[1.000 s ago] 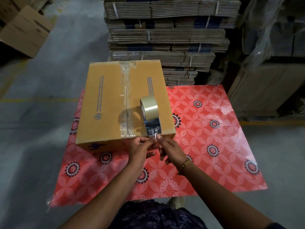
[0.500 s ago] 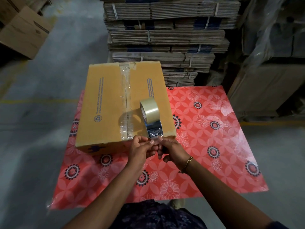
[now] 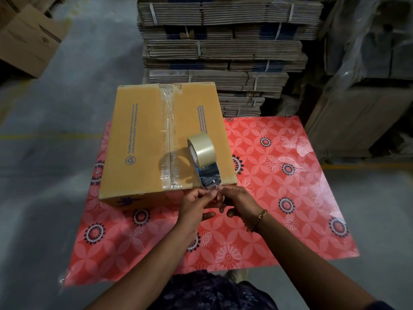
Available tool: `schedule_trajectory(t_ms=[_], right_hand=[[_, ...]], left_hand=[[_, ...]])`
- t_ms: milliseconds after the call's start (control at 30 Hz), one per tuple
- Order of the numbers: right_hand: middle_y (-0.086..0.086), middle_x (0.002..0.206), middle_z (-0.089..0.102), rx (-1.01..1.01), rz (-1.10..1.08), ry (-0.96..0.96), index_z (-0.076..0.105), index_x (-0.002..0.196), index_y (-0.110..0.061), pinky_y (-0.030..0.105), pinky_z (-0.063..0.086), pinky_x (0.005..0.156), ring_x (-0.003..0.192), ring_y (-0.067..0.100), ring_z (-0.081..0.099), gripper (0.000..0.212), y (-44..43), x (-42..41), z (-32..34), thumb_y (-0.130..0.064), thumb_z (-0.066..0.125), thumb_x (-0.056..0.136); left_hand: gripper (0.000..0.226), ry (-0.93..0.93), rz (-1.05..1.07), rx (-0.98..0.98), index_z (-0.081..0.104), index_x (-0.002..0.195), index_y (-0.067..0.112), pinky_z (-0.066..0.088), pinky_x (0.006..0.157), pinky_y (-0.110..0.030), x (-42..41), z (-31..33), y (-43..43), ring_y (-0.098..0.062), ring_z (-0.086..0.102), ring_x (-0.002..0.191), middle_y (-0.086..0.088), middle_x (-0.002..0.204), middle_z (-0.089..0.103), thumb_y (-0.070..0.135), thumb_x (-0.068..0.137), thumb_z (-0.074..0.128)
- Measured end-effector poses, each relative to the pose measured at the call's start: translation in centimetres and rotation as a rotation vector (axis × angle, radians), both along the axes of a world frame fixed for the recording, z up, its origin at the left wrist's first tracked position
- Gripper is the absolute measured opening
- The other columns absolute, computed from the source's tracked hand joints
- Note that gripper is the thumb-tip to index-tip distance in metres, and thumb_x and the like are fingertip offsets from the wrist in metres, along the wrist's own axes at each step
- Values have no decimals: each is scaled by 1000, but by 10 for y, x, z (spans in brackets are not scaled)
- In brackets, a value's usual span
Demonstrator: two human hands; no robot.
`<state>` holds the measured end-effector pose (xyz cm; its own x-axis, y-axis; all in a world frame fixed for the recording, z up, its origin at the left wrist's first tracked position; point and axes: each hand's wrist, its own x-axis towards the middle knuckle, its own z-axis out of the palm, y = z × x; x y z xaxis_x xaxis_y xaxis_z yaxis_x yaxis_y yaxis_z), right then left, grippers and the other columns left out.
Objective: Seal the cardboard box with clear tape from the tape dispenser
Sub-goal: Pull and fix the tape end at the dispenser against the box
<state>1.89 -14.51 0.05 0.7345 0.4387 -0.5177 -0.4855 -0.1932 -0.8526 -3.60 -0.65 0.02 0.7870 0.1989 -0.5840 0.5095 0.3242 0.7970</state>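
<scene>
A closed yellow-brown cardboard box (image 3: 138, 139) stands on a red flowered table (image 3: 279, 198), with a strip of clear tape (image 3: 167, 121) along its centre seam. A tape dispenser (image 3: 204, 157) with a roll of clear tape lies on the box's near right corner, its metal end pointing at me. My left hand (image 3: 196, 203) and my right hand (image 3: 237, 201) meet just below that end at the box's front edge. Both pinch the loose, crumpled end of the tape between fingertips.
Tied bundles of flat cardboard (image 3: 223, 41) are stacked high right behind the table. Plastic-wrapped goods (image 3: 368, 52) stand to the right, and a brown carton (image 3: 29, 41) sits on the grey floor at the far left.
Both hands stay at the dispenser's near end, working the tape end with small finger movements. The box and dispenser have not visibly moved.
</scene>
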Motion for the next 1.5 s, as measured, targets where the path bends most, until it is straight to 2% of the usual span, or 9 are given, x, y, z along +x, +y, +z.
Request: schedule_trajectory(t_ms=[167,467,567,700,800,1067,1233,1333,1500], right_hand=[[6,70,66,19,46,29,66,75,-16,23,37,49,60,16,58,34,-4,2,1,-35,54,99],[9,90,72,65,161,145,70,99,-9,26,43,55,72,16,65,27,-12,17,0,-25,48,102],[8,87,74,-73,231,33,70,98,-9,23,42,51,68,15,63,28,-13,18,2,-23,47,102],[7,80,75,-290,178,-295,72,96,-9,18,43,47,59,18,62,19,-11,15,-3,-18,55,98],[8,78,76,-350,25,-462,71,88,-12,31,53,55,57,24,65,7,-11,13,-13,-15,66,90],[11,73,74,-353,-95,-439,71,80,-14,40,53,55,54,16,62,8,-6,14,-18,-12,67,86],[1,67,73,-407,-108,-508,70,73,-22,35,52,56,56,14,63,19,-2,19,-22,-40,65,74],[-3,66,72,-454,-113,-537,67,68,-30,34,52,56,60,14,66,10,1,20,-21,-38,65,73],[-4,62,70,-536,-111,-538,65,64,-29,32,48,51,55,13,60,14,4,20,-21,-35,70,74]], left_hand=[[8,-3,-2,-34,70,87,13,55,64,-28,-1,-4,7,-12,72,73,-3,77,76,21,90,71],[13,-24,-50,-64,75,94,7,57,59,-22,-1,-8,18,-13,71,69,-9,80,76,16,94,65],[11,-36,-40,-45,73,94,10,59,61,-27,-3,-12,14,-16,75,78,-8,87,78,17,95,65],[9,-59,-15,38,71,92,11,59,63,-34,-5,-17,11,-21,77,85,-7,90,80,17,95,66],[7,-74,2,92,71,90,10,58,57,-32,-2,-20,10,-19,75,79,-4,85,77,15,94,67],[8,-86,-7,205,70,90,10,54,51,-30,6,-24,7,-15,73,66,-2,78,76,15,94,67],[14,-171,-27,427,68,79,17,49,51,-33,8,-22,10,-14,63,51,0,61,66,21,92,69],[19,-202,-10,501,66,76,9,47,51,-34,8,-22,11,-14,57,48,-11,58,62,20,91,71],[28,-148,16,621,59,65,20,41,52,-27,11,-26,10,-6,51,49,7,55,58,25,87,75]])
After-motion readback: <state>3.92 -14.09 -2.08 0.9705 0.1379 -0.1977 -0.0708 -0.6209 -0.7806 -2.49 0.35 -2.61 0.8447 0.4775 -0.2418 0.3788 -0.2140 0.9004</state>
